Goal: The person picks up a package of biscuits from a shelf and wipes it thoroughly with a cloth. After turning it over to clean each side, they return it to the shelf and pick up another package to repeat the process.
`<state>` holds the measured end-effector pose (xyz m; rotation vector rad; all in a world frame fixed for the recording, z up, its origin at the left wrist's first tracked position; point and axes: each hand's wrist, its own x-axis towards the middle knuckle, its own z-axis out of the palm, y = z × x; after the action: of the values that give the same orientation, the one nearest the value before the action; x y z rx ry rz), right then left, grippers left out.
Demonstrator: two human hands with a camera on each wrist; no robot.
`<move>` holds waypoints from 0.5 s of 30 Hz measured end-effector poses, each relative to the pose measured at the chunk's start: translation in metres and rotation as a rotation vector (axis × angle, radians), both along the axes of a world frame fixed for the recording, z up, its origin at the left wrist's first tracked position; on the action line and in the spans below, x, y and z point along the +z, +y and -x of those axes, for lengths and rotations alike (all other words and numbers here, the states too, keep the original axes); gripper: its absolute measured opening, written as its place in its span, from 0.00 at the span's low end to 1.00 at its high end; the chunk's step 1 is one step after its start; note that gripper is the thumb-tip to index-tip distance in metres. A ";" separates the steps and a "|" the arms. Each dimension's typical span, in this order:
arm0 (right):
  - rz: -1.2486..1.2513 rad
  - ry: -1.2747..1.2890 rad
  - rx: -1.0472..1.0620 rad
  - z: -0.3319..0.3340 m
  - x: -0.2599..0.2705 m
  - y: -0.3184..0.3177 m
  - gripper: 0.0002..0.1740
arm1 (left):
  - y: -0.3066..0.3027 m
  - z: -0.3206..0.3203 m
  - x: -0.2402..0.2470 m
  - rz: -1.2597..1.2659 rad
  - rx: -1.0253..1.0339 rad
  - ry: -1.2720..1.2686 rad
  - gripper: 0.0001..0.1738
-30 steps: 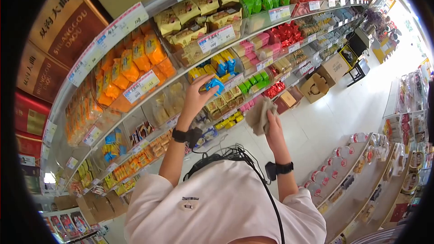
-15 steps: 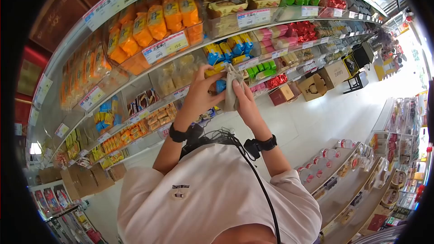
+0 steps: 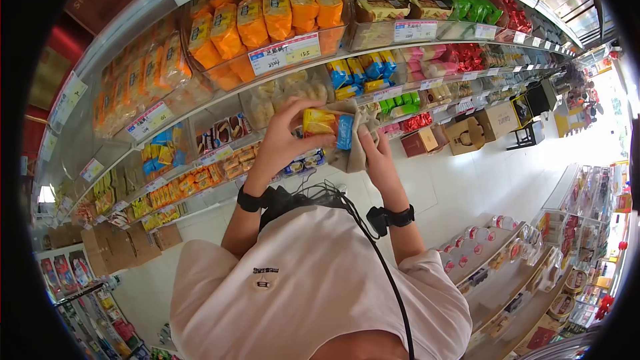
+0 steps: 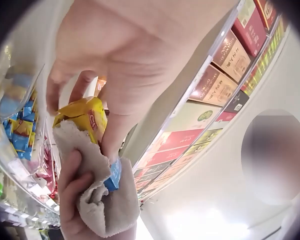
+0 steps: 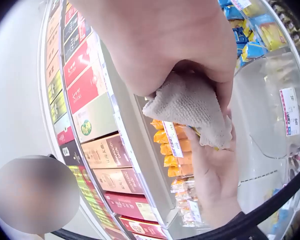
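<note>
While the left hand (image 3: 283, 139) grasps the packet (image 3: 327, 130) between thumb and fingers, the right hand (image 3: 385, 168) grips the cloth (image 3: 361, 139) against its other end; the packet is held up in front of the shelf (image 3: 239, 89), off its front edge, near the lower left of the blue-and-yellow packets (image 3: 361, 73); its long axis runs nearly level across the head view, yellow end towards the left hand, blue end towards the right; the cloth hides that blue tip, and the packet's print is too small to read; the right wrist view shows barely a yellow sliver, the cloth covering the rest; both wrist views cut off the nearer hand at the top.
</note>
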<state>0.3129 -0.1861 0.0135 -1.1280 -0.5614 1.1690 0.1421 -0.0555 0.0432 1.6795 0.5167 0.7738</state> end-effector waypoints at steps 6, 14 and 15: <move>-0.126 -0.739 -0.074 0.008 0.017 0.001 0.13 | -0.001 0.011 0.007 0.145 0.039 -0.107 0.40; -0.134 -0.653 -0.031 0.015 0.018 0.002 0.13 | -0.006 0.016 0.019 0.268 0.193 -0.115 0.30; -0.109 -0.531 -0.065 0.016 0.018 0.002 0.14 | -0.006 0.016 0.017 0.282 0.206 -0.133 0.29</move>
<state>0.2972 -0.1841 0.0317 -1.3562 -0.9739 0.7663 0.1264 -0.0611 0.0603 1.3186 0.6789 0.9095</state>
